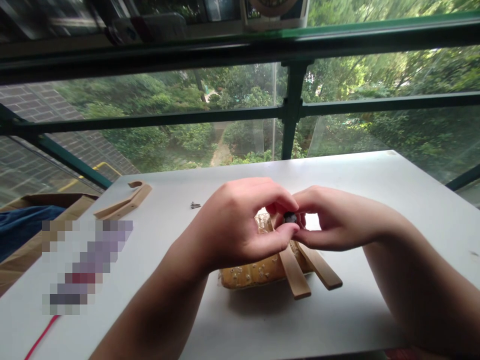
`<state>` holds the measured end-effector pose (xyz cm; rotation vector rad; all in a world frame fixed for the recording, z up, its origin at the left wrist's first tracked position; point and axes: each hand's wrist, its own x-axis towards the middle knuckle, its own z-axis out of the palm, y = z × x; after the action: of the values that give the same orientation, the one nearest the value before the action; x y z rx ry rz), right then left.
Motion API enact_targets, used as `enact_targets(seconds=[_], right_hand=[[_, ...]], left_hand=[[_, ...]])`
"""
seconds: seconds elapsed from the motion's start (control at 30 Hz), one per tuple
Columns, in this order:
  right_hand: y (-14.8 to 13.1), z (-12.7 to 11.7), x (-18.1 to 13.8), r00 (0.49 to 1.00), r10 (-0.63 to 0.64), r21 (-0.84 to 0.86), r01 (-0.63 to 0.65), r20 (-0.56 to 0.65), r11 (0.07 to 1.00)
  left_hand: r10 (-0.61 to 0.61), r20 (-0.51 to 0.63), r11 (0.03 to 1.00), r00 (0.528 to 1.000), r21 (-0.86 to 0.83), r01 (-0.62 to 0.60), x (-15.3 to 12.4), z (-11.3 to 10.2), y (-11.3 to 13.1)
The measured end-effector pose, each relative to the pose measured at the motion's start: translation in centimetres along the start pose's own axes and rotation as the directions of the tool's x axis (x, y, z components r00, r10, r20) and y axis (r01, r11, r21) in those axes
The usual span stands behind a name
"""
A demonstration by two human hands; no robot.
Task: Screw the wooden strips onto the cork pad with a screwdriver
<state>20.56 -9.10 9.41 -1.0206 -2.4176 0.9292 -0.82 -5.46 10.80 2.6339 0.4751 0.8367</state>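
Observation:
My left hand (243, 220) and my right hand (333, 220) meet above the middle of the table, thumbs and fingertips closed in a pinch. Between them is a small dark round piece (290, 217), mostly covered by the fingers, so its kind does not show. Below the hands lies a yellow-brown block in shiny clear wrapping (255, 272). Two flat wooden strips, a left one (296, 275) and a right one (322, 267), rest across it, with their upper ends hidden behind my hands.
On the white table (168, 310), a few small screws (195, 205) lie left of my hands. Farther left is a hooked wooden piece (131, 202), with a blurred-out object (90, 265) and red cord (43, 337) nearer. A cardboard box (71, 212) holds blue cloth; a green railing (292, 110) stands behind.

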Motion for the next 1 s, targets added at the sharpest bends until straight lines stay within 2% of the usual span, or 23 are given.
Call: enact_targets(seconds=[0.4,0.73,1.0], right_hand=[[-0.02,-0.05,0.09,0.994,0.108,-0.066,-0.11,-0.027,0.992],[0.48,-0.18,0.0,1.0,0.011,0.02,-0.011,0.005,1.0],[0.49,-0.35,-0.13,0.999,0.037,0.016,-0.037,0.015,0.999]], left_hand=[[-0.059,-0.028,0.994,0.998,0.092,0.061,-0.05,-0.03,0.19],[-0.002,-0.006,0.999,1.0,0.042,0.003,-0.01,0.02,-0.18],[-0.011,-0.014,0.996,1.0,0.084,0.012,0.04,0.17,-0.2]])
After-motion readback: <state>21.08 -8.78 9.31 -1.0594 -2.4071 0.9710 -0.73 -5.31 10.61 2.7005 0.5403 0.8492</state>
